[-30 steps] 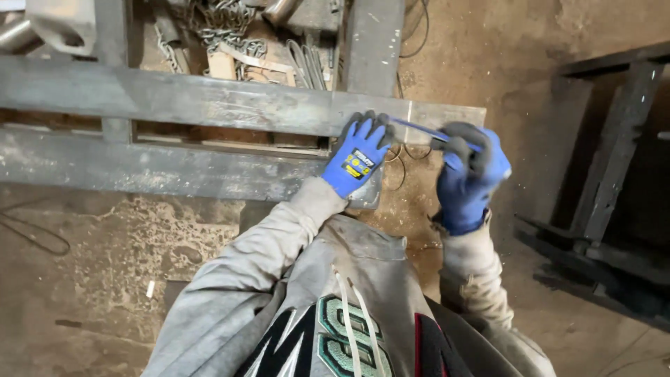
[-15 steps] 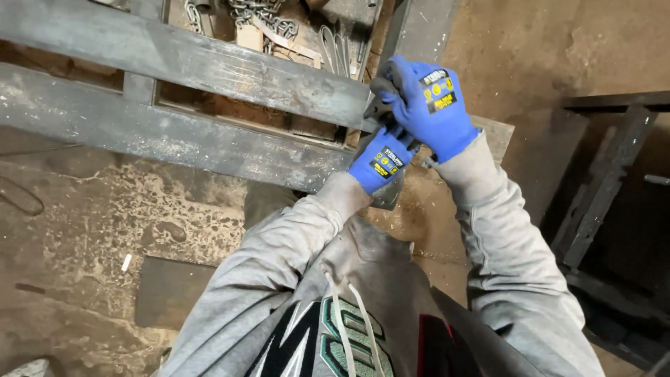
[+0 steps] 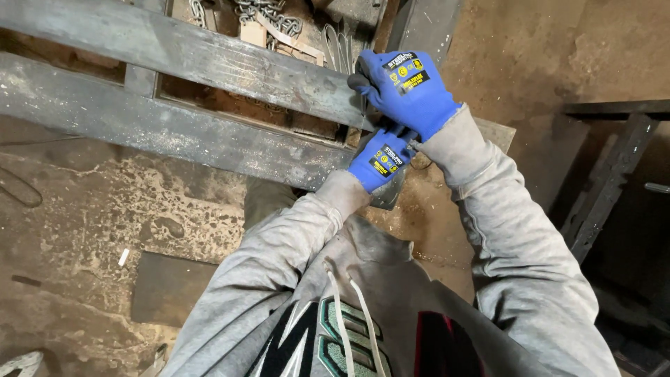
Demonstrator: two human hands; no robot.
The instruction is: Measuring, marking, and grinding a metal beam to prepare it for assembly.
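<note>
At the steel frame's (image 3: pixel 209 63) right end, both gloved hands have bunched up: right hand (image 3: pixel 408 87) now clamps down on the bar end, left hand (image 3: pixel 380 162) tucked underneath, grip hidden, can't tell.

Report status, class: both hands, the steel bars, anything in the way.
Left hand gloved, fingers closed at the near steel bar end. Right hand curled over the far bar end. What they grip is hidden. Chain lies beyond, apart.
</note>
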